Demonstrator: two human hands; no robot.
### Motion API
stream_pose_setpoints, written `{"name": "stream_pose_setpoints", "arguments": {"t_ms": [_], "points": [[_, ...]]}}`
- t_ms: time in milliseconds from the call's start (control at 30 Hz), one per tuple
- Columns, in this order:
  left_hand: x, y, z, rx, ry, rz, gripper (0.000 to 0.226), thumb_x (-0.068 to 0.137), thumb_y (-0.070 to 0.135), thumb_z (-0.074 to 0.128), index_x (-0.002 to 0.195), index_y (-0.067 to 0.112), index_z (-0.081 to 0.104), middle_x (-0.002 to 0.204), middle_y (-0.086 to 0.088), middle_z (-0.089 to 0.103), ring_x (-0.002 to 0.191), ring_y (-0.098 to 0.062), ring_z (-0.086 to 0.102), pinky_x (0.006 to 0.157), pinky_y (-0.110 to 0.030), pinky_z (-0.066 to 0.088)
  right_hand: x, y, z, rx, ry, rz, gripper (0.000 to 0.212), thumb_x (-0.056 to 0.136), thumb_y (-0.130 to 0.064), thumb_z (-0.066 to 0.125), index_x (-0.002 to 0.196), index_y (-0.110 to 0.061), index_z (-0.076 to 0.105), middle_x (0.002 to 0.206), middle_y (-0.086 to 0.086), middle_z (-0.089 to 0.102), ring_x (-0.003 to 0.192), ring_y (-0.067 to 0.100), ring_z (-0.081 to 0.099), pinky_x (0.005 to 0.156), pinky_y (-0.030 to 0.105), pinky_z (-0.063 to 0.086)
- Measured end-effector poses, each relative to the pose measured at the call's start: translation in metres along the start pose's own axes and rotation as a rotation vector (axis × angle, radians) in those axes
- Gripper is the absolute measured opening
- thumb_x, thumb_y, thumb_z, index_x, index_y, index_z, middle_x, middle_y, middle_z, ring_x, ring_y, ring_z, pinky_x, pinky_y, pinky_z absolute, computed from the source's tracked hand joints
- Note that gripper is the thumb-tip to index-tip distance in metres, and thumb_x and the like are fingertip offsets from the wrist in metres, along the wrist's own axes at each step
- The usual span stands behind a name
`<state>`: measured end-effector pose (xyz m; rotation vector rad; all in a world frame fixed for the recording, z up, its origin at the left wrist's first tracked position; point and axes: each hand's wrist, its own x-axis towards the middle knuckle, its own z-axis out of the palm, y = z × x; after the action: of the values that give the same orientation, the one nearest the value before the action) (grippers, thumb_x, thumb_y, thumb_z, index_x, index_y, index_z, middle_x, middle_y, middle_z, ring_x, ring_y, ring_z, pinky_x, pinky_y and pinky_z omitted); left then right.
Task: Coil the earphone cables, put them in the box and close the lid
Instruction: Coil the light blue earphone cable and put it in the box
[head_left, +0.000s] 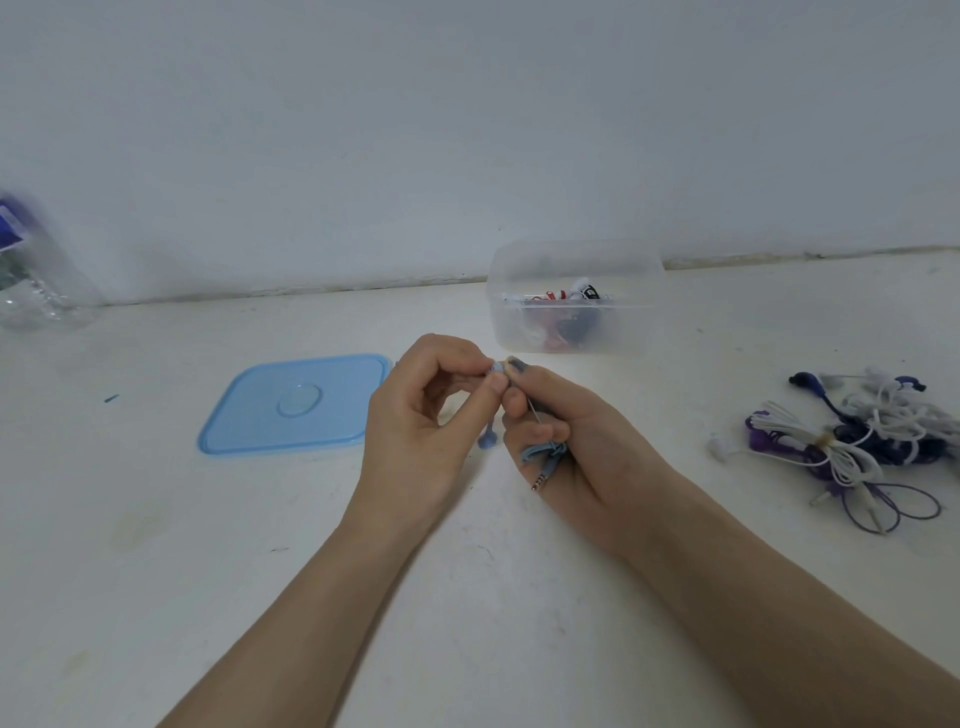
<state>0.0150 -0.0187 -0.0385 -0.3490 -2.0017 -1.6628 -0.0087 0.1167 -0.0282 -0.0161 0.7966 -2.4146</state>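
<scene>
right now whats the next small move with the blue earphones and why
Probably tuck the loose earbud end into the blue earphone bundle held in the right hand: the left hand pinches that end, one bud dangles, and the clear box stands open.

no legible text, brand, number or sign was visible. the blue label on the plastic bottle (36, 270), at nine o'clock, was too blurred to read. black-and-white markings on an item inside the clear box (574, 296), at one o'clock, were too small to make out.
</scene>
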Motion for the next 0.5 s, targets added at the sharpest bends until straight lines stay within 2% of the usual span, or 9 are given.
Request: {"name": "stream_pose_setpoints", "arguments": {"t_ms": [100, 267, 367, 433, 500], "points": [[0.0005, -0.0027, -0.001, 0.052, -0.006, 0.0, 0.021, 0.09, -0.008, 0.069, 0.088, 0.011, 0.059, 0.09, 0.008, 0.062, 0.082, -0.01, 0.065, 0.069, -0.028, 0.058, 0.0009, 0.0002, -0.0009, 0.017, 0.004, 0.006, 0.023, 0.093, -0.01, 0.059, 0.072, -0.003, 0.066, 0.065, 0.005, 0.056, 0.053, 0.006, 0.034, 0.041, 0.011, 0.036], [0.0007, -0.0034, -0.0008, 0.122, -0.017, 0.061, 0.021, 0.089, -0.007, 0.07, 0.09, 0.011, 0.059, 0.092, -0.004, 0.061, 0.083, -0.011, 0.063, 0.08, -0.022, 0.052, 0.0011, -0.0007, 0.0004, 0.064, -0.008, 0.051, 0.026, 0.087, -0.014, 0.062, 0.068, -0.002, 0.073, 0.068, 0.006, 0.053, 0.053, 0.006, 0.031, 0.039, 0.011, 0.037], [-0.0009, -0.0021, -0.0008, 0.078, -0.013, 0.051, 0.016, 0.092, -0.001, 0.065, 0.086, 0.013, 0.06, 0.091, -0.001, 0.062, 0.086, -0.017, 0.063, 0.081, -0.023, 0.05, 0.0008, -0.0009, -0.0008, 0.048, 0.003, 0.042, 0.033, 0.095, -0.013, 0.057, 0.068, -0.002, 0.073, 0.065, 0.005, 0.055, 0.043, 0.005, 0.032, 0.041, 0.01, 0.035], [-0.0016, 0.0001, 0.0012, 0.014, -0.003, -0.001, 0.011, 0.094, 0.002, 0.059, 0.083, 0.007, 0.06, 0.089, 0.001, 0.063, 0.086, -0.019, 0.063, 0.078, -0.023, 0.05, 0.001, -0.0011, -0.0015, 0.022, 0.015, 0.03, 0.032, 0.097, -0.014, 0.056, 0.072, -0.003, 0.071, 0.066, 0.005, 0.056, 0.041, 0.005, 0.032, 0.042, 0.01, 0.033], [-0.0017, 0.0022, 0.0039, -0.032, 0.02, -0.051, 0.014, 0.097, 0.0, 0.059, 0.083, 0.0, 0.058, 0.086, -0.001, 0.062, 0.081, -0.014, 0.063, 0.074, -0.021, 0.05, 0.0013, -0.0009, -0.0014, -0.001, 0.019, 0.02, 0.026, 0.098, -0.014, 0.055, 0.078, -0.003, 0.066, 0.067, 0.005, 0.056, 0.04, 0.004, 0.034, 0.041, 0.011, 0.034]]}}
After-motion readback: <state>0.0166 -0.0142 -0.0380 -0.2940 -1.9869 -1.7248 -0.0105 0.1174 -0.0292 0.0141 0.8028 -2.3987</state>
